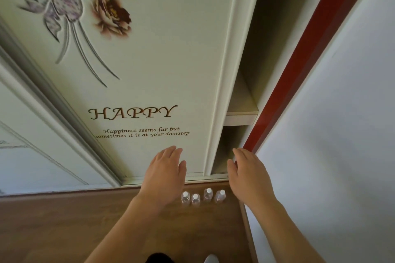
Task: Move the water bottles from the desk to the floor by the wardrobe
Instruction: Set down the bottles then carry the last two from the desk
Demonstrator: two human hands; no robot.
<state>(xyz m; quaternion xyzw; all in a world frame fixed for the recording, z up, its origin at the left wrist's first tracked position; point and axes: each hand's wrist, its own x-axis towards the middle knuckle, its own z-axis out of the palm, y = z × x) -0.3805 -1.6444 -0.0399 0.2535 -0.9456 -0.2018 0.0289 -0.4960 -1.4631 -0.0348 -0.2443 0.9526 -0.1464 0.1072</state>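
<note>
Four small clear plastic water bottles with white caps (202,197) stand upright on the brown wood-grain floor (64,224), in a short row along the floor's far edge, just in front of the bottom rail of the wardrobe. Counting from the left, the first two stand close together, then a small gap, then the third, set slightly nearer the wardrobe, and the fourth just beside it. The row sits before the seam where the pale cream sliding wardrobe door (162,66) ends and the open wardrobe compartment (233,147) begins. The door carries two brown printed flowers, a pale grey-purple embossed leaf pattern, the word "HAPPY" in brown letters, and two lines of smaller script beneath it. Inside the opening one pale shelf board (241,116) shows, with a dark red vertical strip (299,66) at its right and a plain white wall (342,134) beyond. Two bare hands reach out above the bottles, palms down. The left hand (164,175) hovers left of the row, its fingers (171,152) spread loosely and extended, holding nothing. The right hand (245,174) hovers right of the row, its fingers likewise extended and relaxed, also empty. Neither hand touches any bottle. At the bottom edge, a dark shape and a white one appear, too cropped to identify.
</note>
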